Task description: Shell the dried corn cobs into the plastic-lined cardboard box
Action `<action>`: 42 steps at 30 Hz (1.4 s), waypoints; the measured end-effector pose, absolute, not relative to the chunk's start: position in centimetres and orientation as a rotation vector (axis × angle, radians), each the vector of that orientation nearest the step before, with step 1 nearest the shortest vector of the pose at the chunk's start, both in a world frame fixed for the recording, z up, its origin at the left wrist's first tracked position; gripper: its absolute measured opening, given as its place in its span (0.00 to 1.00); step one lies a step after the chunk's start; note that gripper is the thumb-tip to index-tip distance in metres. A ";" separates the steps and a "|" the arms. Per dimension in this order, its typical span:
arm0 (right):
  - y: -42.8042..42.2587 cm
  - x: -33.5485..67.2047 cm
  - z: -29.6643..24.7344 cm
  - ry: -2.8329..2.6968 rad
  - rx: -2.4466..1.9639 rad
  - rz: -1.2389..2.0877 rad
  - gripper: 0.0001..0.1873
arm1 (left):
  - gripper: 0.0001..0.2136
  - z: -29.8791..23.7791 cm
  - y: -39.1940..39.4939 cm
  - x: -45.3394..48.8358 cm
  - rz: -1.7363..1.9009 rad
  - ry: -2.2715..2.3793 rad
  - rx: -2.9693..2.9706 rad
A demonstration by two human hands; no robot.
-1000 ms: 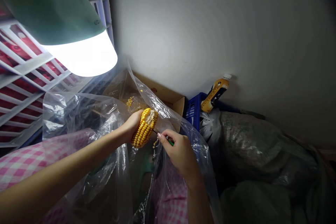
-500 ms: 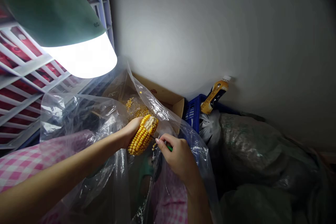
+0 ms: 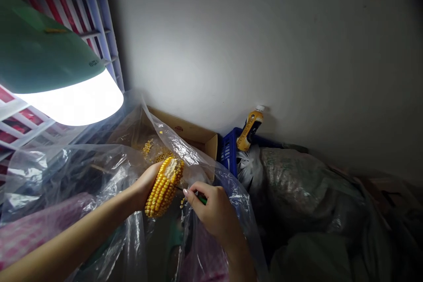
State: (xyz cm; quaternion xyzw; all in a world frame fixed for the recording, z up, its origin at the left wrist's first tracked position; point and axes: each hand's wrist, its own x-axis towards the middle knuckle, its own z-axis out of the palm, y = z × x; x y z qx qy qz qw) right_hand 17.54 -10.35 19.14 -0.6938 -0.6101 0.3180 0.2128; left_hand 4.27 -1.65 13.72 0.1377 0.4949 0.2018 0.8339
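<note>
My left hand (image 3: 147, 183) is closed round a yellow corn cob (image 3: 161, 191), held tilted with a bare whitish patch near its upper end. In my right hand (image 3: 211, 207) is a thin screwdriver-like tool with a green handle (image 3: 202, 200); its dark shaft reaches the cob's right side, and the tip is hard to make out. Several loose kernels hang or lie just below the shaft. Both hands are over a clear plastic bag (image 3: 132, 233), with a heap of kernels (image 3: 163, 156) in it behind the cob.
A green lamp (image 3: 56, 61) glows at upper left before a pale plastic crate (image 3: 105, 22). Behind the bag stands a cardboard box (image 3: 185, 132). On the right are a blue basket (image 3: 229, 152), a yellow-labelled bottle (image 3: 250, 130) and dark stuffed sacks (image 3: 307, 189), against a wall.
My view has shifted, so everything appears lower and further left. Both hands keep their grip on the cob and the tool, in nearly the same position relative to each other.
</note>
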 end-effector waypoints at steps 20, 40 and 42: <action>-10.4 14.4 18.9 -1.547 -1.959 0.828 0.12 | 0.19 13.3 -3.3 2.2 0.593 0.966 0.233; -9.2 13.2 19.7 -1.594 -1.952 0.969 0.12 | 0.23 14.3 -6.1 -0.2 0.594 1.045 0.273; -9.2 13.2 19.7 -1.599 -1.946 1.002 0.12 | 0.22 13.8 -6.2 -0.3 0.622 1.048 0.285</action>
